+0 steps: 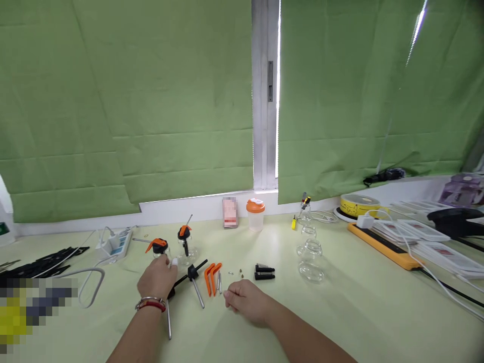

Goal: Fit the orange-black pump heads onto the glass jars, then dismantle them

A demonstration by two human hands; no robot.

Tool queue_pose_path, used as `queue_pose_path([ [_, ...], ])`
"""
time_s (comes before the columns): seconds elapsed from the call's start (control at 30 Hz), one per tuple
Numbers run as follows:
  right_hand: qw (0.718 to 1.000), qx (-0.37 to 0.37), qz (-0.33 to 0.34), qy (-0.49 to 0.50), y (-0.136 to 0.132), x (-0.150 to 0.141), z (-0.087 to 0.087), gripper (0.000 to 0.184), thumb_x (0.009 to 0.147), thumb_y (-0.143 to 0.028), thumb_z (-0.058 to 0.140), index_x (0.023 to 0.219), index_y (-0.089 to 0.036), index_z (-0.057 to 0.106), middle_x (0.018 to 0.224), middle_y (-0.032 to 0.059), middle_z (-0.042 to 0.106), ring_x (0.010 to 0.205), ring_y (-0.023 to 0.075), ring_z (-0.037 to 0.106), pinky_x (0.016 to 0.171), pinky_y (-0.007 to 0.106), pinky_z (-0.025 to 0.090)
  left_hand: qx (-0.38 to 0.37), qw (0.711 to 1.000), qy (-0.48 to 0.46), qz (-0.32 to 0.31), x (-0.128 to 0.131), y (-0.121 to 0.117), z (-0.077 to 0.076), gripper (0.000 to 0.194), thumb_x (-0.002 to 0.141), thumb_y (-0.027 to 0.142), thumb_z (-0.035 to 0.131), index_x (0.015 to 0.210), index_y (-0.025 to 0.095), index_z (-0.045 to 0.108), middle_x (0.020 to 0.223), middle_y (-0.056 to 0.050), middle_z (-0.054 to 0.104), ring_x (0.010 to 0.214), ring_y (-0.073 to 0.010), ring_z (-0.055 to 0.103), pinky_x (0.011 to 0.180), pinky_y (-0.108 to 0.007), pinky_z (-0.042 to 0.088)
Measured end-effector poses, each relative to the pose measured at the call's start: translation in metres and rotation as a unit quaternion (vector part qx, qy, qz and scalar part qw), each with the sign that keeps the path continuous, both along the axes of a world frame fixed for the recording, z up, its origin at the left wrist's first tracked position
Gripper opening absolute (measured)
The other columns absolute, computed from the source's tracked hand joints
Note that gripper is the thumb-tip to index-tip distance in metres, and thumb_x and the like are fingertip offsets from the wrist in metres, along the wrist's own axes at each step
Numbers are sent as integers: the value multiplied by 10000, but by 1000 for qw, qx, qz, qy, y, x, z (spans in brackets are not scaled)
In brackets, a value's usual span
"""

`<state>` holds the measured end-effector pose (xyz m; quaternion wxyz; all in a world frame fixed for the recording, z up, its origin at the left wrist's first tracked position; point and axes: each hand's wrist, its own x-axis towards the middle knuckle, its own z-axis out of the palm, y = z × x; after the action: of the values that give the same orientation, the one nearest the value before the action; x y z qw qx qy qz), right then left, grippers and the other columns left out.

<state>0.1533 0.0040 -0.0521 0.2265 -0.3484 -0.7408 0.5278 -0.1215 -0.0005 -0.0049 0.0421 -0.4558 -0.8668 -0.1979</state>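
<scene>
Green blinds (151, 101) up top, pale table (363, 307) below. L hand (158, 278), lower left, curled by orange-and-black-lidded glass jar (160, 246), can't tell if gripping. R hand (246, 301), bottom ctr, bunched up near orange levers (207, 282), grip unclear tbh.

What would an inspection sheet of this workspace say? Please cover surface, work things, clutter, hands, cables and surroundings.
Surface: pale green table, matte-looking.
Work things: left capped jar and second capped jar, both with orange-and-black tops; two orange levers; black parts with springs; glass jars at right.
Clutter: orange-lidded cup by the wall; yellow roll at right back.
Hands: left hand at the left capped jar, grip hidden; right hand low over the table, fingers curled, contents hidden.
Cables: white cable at left; black cable at right.
Surroundings: green blinds, window frame between them.
</scene>
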Motion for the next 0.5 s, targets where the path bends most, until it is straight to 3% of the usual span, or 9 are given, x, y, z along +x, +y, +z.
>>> queue_pose_path([
  [0.1,1000,12,2,-8,0,0,-1,385,853,-503,443,751,-177,621,629,-7,531,551,106,431,550,216,350,86,991,-65,78,-16,6,-6,324,755,490,484,918,214,532,953,-126,652,853,-313,633,600,-356,464],
  [0.27,999,31,-1,-18,1,-1,-4,333,839,-462,477,708,-181,599,593,-18,499,513,98,394,514,211,325,153,973,-141,100,-41,27,-20,774,638,601,592,1212,122,391,1142,-195,602,993,-353,604,731,-403,486],
  [0.5,995,92,-8,-47,1,1,-4,301,806,-438,505,646,-188,555,561,-32,424,511,98,357,472,208,284,141,976,-160,47,-51,30,-20,479,650,489,611,996,166,537,1098,-156,638,998,-335,603,804,-389,477],
])
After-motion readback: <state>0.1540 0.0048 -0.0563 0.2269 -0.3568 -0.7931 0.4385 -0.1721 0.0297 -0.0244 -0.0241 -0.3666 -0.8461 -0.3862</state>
